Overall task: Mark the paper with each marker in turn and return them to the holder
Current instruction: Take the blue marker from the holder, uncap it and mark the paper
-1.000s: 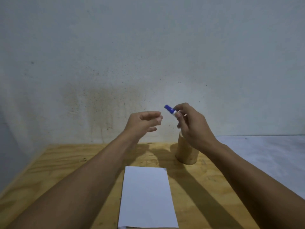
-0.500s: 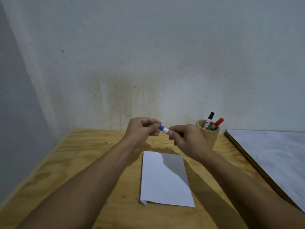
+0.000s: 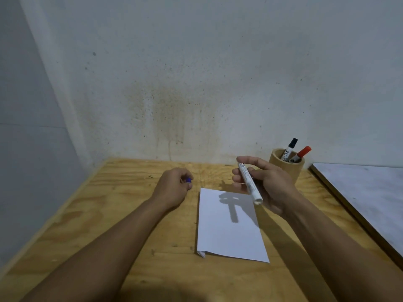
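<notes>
right hand [image 3: 269,188] pinches marker [image 3: 250,184], long axis slanting back toward the wrist, tip hidden by fingers; paper [image 3: 229,225] directly below. left hand [image 3: 174,188] fisted on blue cap [image 3: 188,180], off paper's left.

No text here can be read for sure. The white marker [image 3: 249,184] held in the right hand [image 3: 267,185] has small dark print along its barrel, but it is too blurred to make out. The black-capped marker [image 3: 289,149] standing in the wooden holder [image 3: 290,168] also carries a dark printed label, too small to read.
</notes>
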`<state>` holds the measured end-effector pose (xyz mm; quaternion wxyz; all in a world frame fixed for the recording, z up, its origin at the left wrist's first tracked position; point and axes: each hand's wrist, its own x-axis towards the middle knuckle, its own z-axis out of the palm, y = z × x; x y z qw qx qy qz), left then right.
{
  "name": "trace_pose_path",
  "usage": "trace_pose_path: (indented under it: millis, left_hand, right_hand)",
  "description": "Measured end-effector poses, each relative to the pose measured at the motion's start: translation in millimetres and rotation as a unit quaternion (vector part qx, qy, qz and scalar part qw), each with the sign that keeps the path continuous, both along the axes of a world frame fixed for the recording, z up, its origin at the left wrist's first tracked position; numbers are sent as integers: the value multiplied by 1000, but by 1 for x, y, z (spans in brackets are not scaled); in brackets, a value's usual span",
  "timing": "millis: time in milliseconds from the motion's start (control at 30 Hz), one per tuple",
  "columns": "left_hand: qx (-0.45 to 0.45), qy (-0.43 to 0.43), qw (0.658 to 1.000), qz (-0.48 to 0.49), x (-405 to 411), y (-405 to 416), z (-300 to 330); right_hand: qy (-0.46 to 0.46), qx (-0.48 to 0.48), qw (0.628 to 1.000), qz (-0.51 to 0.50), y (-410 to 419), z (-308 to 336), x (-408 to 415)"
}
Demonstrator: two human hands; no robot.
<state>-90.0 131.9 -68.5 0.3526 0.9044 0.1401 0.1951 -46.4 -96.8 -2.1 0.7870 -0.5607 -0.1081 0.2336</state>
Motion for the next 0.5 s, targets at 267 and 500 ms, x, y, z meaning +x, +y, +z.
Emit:
trace_pose_path:
  millis: [267, 500]
  left_hand:
    - [40, -96, 994, -38, -28, -14, -1]
    - [73, 18, 986, -149, -54, -13, -5]
  right_hand:
    - [-66, 2, 998, -4, 11, -23, 2]
    - [-107, -82, 989, -53, 44, -38, -10]
